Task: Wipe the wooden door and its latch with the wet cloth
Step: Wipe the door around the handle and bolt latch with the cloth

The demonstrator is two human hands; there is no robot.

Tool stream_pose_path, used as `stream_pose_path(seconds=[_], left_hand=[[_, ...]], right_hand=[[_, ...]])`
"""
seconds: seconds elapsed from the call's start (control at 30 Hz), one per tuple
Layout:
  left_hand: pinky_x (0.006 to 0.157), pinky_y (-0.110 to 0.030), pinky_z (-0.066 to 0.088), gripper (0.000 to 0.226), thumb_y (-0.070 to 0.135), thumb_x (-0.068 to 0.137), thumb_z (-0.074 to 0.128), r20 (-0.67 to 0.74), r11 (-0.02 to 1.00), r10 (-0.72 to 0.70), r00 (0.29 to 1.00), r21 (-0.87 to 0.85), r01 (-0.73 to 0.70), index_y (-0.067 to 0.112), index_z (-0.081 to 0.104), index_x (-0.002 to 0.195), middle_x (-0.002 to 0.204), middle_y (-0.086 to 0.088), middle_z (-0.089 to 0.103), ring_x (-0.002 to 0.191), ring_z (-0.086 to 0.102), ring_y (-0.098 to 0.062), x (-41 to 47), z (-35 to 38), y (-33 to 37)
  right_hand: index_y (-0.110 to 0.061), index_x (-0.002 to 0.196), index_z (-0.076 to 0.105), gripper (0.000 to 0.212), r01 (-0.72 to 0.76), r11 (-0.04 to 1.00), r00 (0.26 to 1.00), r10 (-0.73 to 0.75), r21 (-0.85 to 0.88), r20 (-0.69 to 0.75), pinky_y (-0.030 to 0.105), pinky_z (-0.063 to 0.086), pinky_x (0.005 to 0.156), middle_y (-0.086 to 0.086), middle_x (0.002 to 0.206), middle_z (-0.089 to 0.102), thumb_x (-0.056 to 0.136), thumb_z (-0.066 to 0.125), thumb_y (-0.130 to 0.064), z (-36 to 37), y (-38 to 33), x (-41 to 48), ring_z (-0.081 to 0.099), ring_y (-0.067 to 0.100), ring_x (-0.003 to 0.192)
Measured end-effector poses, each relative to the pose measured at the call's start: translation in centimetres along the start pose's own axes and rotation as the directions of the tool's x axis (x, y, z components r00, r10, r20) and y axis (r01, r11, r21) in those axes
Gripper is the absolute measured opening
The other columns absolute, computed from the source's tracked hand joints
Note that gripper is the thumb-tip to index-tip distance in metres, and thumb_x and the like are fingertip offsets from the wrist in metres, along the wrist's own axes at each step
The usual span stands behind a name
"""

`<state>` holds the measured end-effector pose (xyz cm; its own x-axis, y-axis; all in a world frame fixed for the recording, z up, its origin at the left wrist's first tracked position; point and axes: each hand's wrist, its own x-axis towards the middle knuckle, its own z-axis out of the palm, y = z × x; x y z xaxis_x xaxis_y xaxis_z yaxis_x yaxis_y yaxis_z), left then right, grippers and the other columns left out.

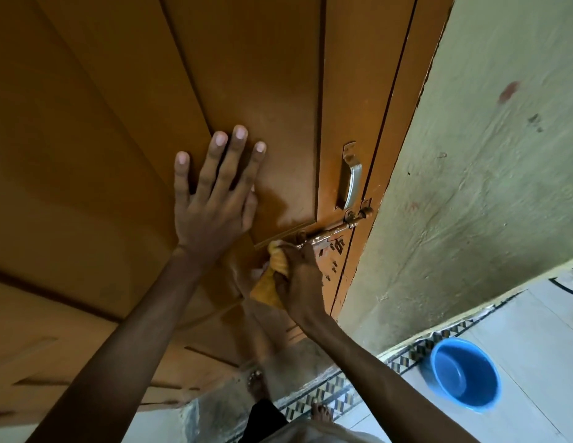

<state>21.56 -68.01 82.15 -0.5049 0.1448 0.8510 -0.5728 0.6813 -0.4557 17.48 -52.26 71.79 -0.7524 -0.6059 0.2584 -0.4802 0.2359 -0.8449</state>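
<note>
The brown wooden door (125, 129) fills the left and middle of the head view. My left hand (214, 199) lies flat against its panel with fingers spread. Lower right of it, my right hand (302, 276) grips a bunched yellow cloth (272, 276) and presses it against the door at the left end of the metal sliding latch (336, 227). The latch bolt runs up and right to the door frame. A silver pull handle (352, 180) sits just above the latch.
A pale green wall (470, 187) stands right of the door frame. On the white tiled floor at the lower right sits a blue plastic basin (464, 375). A patterned tile border runs along the wall base. My bare feet (322, 412) show below.
</note>
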Motion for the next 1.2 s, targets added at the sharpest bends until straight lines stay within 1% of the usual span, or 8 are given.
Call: stream_pose_path(seconds=[0.13, 0.2, 0.3, 0.47, 0.6, 0.8, 1.07, 1.2], left_hand=[[0.125, -0.049, 0.005, 0.059, 0.033, 0.098, 0.055, -0.001, 1.0, 0.003, 1.0, 0.006, -0.002, 0.024, 0.042, 0.156, 0.159, -0.005, 0.036, 0.155, 0.008, -0.019, -0.2, 0.1, 0.0], [0.125, -0.049, 0.005, 0.059, 0.033, 0.099, 0.054, 0.0, 1.0, 0.002, 1.0, 0.013, -0.002, 0.024, 0.042, 0.156, 0.159, -0.005, 0.036, 0.155, 0.009, -0.019, -0.2, 0.1, -0.1], [0.125, -0.049, 0.006, 0.059, 0.033, 0.098, 0.054, -0.005, 1.0, 0.006, 1.0, 0.008, -0.006, 0.024, 0.042, 0.155, 0.158, -0.005, 0.036, 0.155, 0.009, -0.019, -0.1, 0.1, 0.0], [0.125, -0.049, 0.006, 0.061, 0.035, 0.097, 0.055, 0.001, 1.0, 0.014, 1.0, 0.02, -0.014, 0.025, 0.041, 0.156, 0.159, -0.006, 0.035, 0.155, 0.008, -0.02, -0.2, 0.1, -0.1], [0.124, -0.05, 0.006, 0.061, 0.034, 0.097, 0.056, 0.005, 1.0, 0.006, 1.0, 0.029, -0.007, 0.025, 0.042, 0.156, 0.159, -0.006, 0.036, 0.155, 0.008, -0.02, -0.2, 0.1, 0.0], [0.124, -0.05, 0.008, 0.062, 0.034, 0.096, 0.057, -0.013, 0.999, 0.013, 1.0, 0.031, -0.012, 0.024, 0.042, 0.155, 0.157, -0.006, 0.042, 0.153, 0.016, -0.02, -0.2, 0.3, 0.1], [0.124, -0.05, 0.009, 0.063, 0.034, 0.096, 0.058, -0.02, 1.0, 0.009, 1.0, 0.02, -0.009, 0.025, 0.042, 0.155, 0.158, -0.006, 0.038, 0.155, 0.01, -0.02, -0.2, 0.3, 0.1], [0.124, -0.05, 0.006, 0.061, 0.034, 0.097, 0.057, -0.019, 1.0, -0.004, 1.0, 0.011, 0.005, 0.025, 0.043, 0.155, 0.158, -0.005, 0.037, 0.155, 0.007, -0.019, -0.2, 0.3, 0.2]], right_hand=[[-0.02, 0.123, 0.065, 0.034, 0.006, 1.0, 0.997, -0.008, -0.026, -0.08, 0.005, 0.043, 0.093, -0.001, 0.119, 0.059, 0.09, 0.063, -0.014, -1.6, 0.6, 0.9, 0.057, 0.002, 0.102], [-0.032, 0.118, 0.061, 0.025, -0.058, 0.998, 0.985, 0.063, 0.034, -0.164, 0.016, 0.051, 0.094, -0.007, 0.114, 0.057, 0.096, 0.058, -0.02, -1.4, 0.3, 0.8, 0.055, -0.006, 0.101], [-0.014, 0.129, 0.057, 0.039, -0.132, 0.988, 0.991, 0.133, -0.081, 0.004, 0.044, 0.048, 0.099, 0.015, 0.132, 0.051, 0.09, 0.057, -0.007, -0.4, 0.4, 0.2, 0.054, 0.032, 0.118], [-0.022, 0.125, 0.065, 0.048, 0.069, 0.998, 0.996, -0.07, 0.005, 0.055, 0.019, 0.049, 0.097, 0.006, 0.123, 0.061, 0.081, 0.066, -0.004, -0.9, 0.6, 0.0, 0.059, 0.011, 0.107], [-0.015, 0.117, 0.066, 0.026, -0.074, 0.989, 0.987, 0.055, -0.127, -0.149, 0.023, 0.051, 0.082, 0.0, 0.106, 0.066, 0.091, 0.063, -0.011, -1.5, 0.4, -0.2, 0.062, 0.016, 0.092], [-0.024, 0.107, 0.069, 0.022, 0.017, 0.999, 0.987, -0.012, -0.03, 0.157, 0.042, 0.055, 0.087, -0.005, 0.106, 0.069, 0.087, 0.064, -0.016, 1.2, 0.6, -1.6, 0.066, 0.014, 0.096], [-0.024, 0.121, 0.067, 0.034, -0.217, 0.976, 0.963, 0.209, -0.029, -0.168, 0.009, 0.038, 0.064, 0.0, 0.091, 0.048, 0.089, 0.064, -0.014, -3.9, 2.2, -3.3, 0.048, 0.001, 0.076], [-0.021, 0.126, 0.062, 0.033, -0.074, 0.995, 0.994, 0.068, -0.066, -0.081, 0.014, 0.052, 0.084, 0.005, 0.107, 0.063, 0.093, 0.064, -0.022, -4.0, 1.5, -0.6, 0.064, 0.016, 0.091]])
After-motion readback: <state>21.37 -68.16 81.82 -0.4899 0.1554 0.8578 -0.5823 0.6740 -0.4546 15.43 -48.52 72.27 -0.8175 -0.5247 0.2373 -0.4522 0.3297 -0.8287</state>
